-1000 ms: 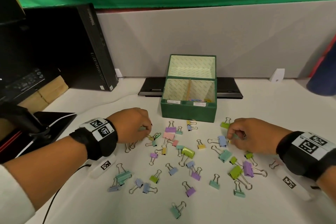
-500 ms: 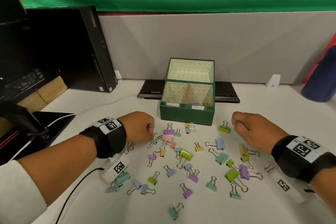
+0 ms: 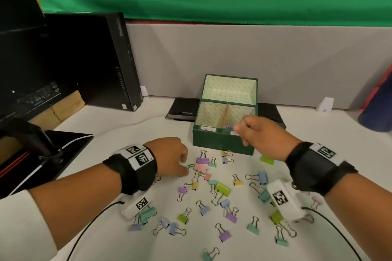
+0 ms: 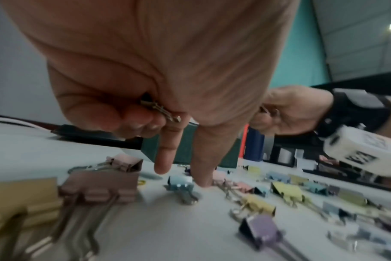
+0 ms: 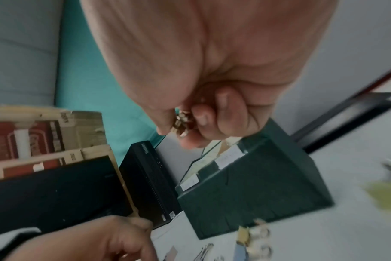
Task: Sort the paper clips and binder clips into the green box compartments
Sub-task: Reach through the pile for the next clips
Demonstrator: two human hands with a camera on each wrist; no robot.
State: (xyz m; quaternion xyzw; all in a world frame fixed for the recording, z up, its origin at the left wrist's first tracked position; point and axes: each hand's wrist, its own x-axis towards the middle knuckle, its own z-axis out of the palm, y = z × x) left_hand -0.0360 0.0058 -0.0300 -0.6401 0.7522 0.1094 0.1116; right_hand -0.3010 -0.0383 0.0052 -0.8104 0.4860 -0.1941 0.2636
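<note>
Right hand (image 3: pixel 259 135) grips small metal clips (image 5: pixel 181 123) above the green box (image 3: pixel 222 142); left hand (image 3: pixel 169 158) holds clips (image 4: pixel 161 110), two fingers reaching toward the surface (image 3: pixel 127 239).

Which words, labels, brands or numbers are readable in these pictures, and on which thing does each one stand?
No text can be read with certainty.
Left label on the green box: handwritten, too blurred.
Right label on the box: too blurred.
Brand lettering on the black computer: too small.
Sticker at the computer's base: too small.
Wristband tags: black-and-white code squares, no words.
</note>
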